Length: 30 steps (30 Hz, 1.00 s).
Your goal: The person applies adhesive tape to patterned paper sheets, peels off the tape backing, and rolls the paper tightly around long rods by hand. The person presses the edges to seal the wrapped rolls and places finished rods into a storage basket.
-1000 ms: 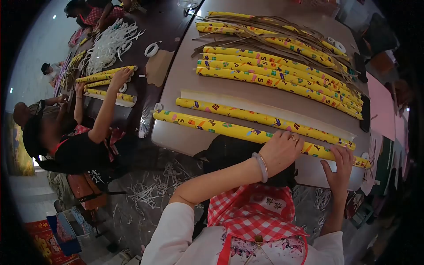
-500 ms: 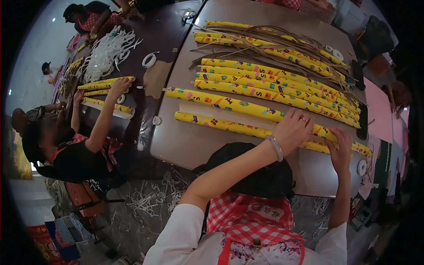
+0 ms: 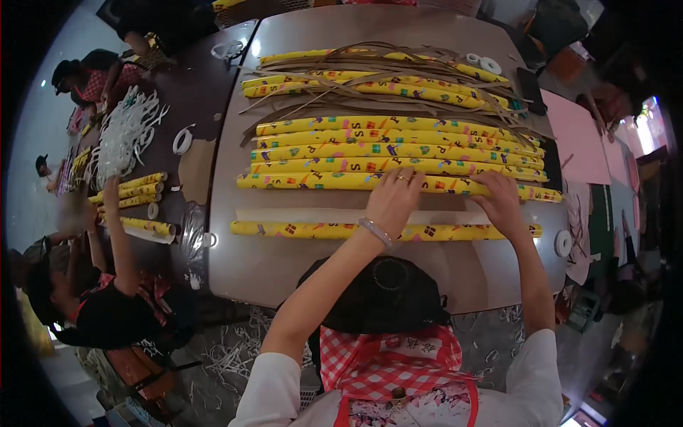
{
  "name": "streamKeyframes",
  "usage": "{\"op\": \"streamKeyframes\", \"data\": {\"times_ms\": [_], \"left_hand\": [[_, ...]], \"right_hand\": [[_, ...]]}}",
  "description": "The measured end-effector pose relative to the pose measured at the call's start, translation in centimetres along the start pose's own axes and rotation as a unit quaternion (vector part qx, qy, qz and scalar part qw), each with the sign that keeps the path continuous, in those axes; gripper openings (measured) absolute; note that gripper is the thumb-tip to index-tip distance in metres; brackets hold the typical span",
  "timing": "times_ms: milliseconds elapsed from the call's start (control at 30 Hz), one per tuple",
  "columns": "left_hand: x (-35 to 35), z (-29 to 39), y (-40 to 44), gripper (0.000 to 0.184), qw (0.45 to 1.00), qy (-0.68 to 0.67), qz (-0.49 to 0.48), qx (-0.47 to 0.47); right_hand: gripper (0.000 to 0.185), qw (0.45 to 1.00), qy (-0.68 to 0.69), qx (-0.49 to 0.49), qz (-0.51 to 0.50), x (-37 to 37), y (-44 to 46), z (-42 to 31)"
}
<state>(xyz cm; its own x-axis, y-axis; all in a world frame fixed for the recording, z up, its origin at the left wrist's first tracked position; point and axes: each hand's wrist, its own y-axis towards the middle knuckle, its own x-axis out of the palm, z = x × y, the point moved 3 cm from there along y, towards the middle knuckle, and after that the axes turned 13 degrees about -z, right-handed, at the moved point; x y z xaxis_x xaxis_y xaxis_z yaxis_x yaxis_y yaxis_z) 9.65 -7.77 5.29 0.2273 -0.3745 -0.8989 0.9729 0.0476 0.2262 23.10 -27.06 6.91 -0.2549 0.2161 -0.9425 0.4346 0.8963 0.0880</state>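
Both of my hands are on a yellow patterned wrapping paper roll (image 3: pixel 306 181), which lies along the near side of several similar rolls (image 3: pixel 306 153). My left hand (image 3: pixel 393 205) curls over the middle of the roll, a ring on one finger and a bangle at the wrist. Toward the right end, my right hand (image 3: pixel 500 201) grips the same roll with bent fingers. Closer to me, a partly unrolled sheet of yellow wrapping paper (image 3: pixel 299 229) lies with its pale underside showing. My forearms cross part of it.
Brown strips (image 3: pixel 313 114) lie over more yellow rolls at the far side. White tape rolls (image 3: pixel 489 65) rest at the back right, another tape roll (image 3: pixel 563 243) at the right edge. A co-worker (image 3: pixel 107 295) handles rolls at the left table, near a white strip pile (image 3: pixel 124 139).
My hands have moved the roll away from me, up against the row of rolls. The camera view has shifted too. At left, the co-worker's arms have moved.
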Motion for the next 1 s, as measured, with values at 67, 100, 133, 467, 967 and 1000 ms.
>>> {"op": "streamKeyframes", "data": {"times_ms": [67,100,133,467,967,1000], "left_hand": [[-0.1,-0.1,0.3,0.033,0.998,0.054,0.025,-0.006],[-0.3,-0.2,0.3,0.033,0.998,0.049,0.025,0.001],[-0.5,-0.3,0.4,0.034,0.998,0.052,0.04,-0.005],[-2.1,-4.1,-2.3,0.041,0.994,0.082,-0.02,-0.062],[-0.9,-5.6,-1.7,0.029,0.989,0.124,-0.071,-0.031],[-0.7,-5.8,-1.7,0.029,0.988,0.133,-0.069,-0.031]], "right_hand": [[0.038,1.0,-0.003,0.002,0.006,0.0,0.3,0.3],[0.037,1.0,-0.001,-0.006,0.01,0.0,0.5,0.4],[0.037,1.0,-0.001,-0.006,0.015,0.0,0.7,0.6],[0.036,1.0,0.021,0.002,-0.015,1.6,-0.3,1.9],[0.032,0.999,-0.028,0.041,0.022,2.6,0.4,1.9],[0.032,0.999,-0.026,0.042,0.022,2.4,0.3,1.9]]}}
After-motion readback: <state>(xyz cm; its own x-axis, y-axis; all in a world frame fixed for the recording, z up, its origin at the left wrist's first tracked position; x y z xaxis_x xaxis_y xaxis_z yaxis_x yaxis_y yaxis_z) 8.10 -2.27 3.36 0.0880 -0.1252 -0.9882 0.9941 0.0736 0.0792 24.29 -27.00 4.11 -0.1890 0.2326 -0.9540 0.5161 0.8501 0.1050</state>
